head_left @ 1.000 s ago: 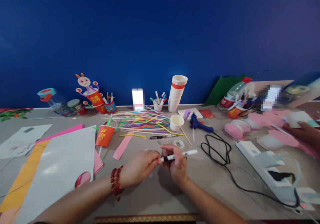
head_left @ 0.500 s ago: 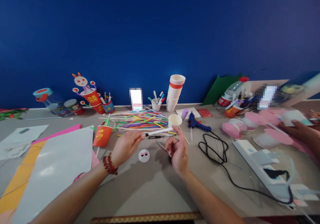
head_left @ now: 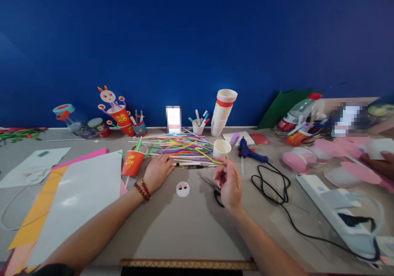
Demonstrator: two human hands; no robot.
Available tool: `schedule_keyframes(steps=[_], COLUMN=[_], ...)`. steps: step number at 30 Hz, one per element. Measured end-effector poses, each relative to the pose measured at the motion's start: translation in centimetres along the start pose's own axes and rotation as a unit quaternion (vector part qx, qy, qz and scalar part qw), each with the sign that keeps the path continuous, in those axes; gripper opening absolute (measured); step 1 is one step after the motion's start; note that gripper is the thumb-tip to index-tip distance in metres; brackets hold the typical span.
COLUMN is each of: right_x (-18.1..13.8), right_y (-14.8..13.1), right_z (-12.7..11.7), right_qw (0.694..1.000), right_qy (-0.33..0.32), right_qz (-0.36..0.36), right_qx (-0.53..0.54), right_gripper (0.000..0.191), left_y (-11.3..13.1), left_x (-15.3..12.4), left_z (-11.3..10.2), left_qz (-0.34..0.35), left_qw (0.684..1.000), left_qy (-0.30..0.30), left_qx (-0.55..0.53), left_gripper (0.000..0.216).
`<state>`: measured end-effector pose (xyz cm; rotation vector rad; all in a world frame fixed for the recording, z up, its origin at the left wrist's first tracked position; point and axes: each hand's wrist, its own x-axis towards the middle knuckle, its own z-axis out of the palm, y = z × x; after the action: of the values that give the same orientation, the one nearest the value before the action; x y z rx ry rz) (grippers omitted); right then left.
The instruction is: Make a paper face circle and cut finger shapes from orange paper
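Observation:
My left hand (head_left: 159, 171), with a beaded bracelet at the wrist, lies palm down with its fingers stretched out. Its fingertips are at the left ends of a white marker (head_left: 193, 162) and a black pen (head_left: 195, 167) on the table. My right hand (head_left: 229, 184) is held with curled fingers beside the scissors (head_left: 208, 180), whose black handle is partly behind it. Whether anything is in those fingers is hidden. Between my hands lies a small white paper disc (head_left: 182, 189) with two dark ovals and pink marks.
Colourful straws (head_left: 181, 147) lie behind my hands, near a white paper cup (head_left: 221, 148) and stacked cups (head_left: 224, 112). A red cup (head_left: 134, 163) and paper sheets (head_left: 83, 202) are left. A glue gun (head_left: 250, 151), power strip (head_left: 335, 214) and another person's hand (head_left: 380, 164) are right.
My left hand has lowered to the table, and the white marker it held raised now lies among the pens. My right index finger, earlier raised, is more curled. The view has shifted slightly.

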<state>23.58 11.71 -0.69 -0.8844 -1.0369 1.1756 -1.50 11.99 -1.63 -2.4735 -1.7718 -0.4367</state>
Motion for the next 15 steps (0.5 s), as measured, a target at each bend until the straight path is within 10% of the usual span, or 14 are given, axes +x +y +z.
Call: schedule_keyframes(steps=[15], right_x=[-1.1], right_y=[1.1], right_z=[0.5], right_qw=[0.952], right_qy=[-0.23], right_qz=[-0.006], right_qx=[-0.202], right_gripper=[0.021], left_y=[4.7], left_x=[-4.9], left_z=[-0.5], left_qz=[0.036], left_qw=[0.986], left_qy=[-0.078], left_qx=[-0.146], left_gripper=[0.043])
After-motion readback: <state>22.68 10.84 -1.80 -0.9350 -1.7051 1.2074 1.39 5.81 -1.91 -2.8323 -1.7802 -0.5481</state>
